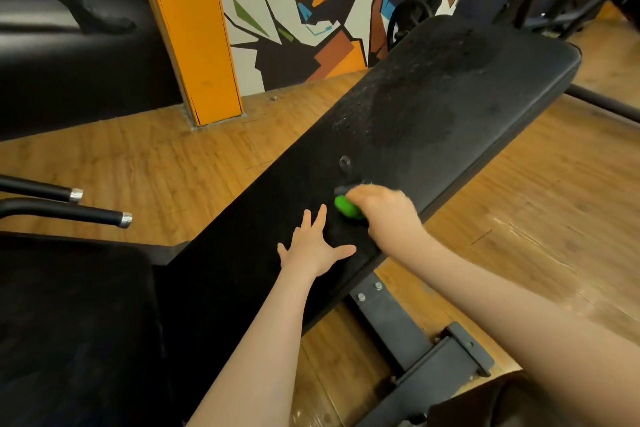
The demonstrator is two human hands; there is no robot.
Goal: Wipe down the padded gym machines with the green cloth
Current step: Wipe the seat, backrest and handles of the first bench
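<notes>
A long black padded bench runs diagonally from lower left to upper right, with darker wet patches and fine droplets on its far half. My right hand grips a bunched green cloth and presses it on the pad near the bench's middle; only a small green part shows under my fingers. My left hand rests flat on the pad just left of the cloth, fingers spread. A small round mark sits on the pad beyond the cloth.
Another black seat pad fills the lower left, with two black handles with chrome tips above it. The bench's steel frame runs over the wood floor. An orange pillar and painted wall stand behind; more machines are at upper right.
</notes>
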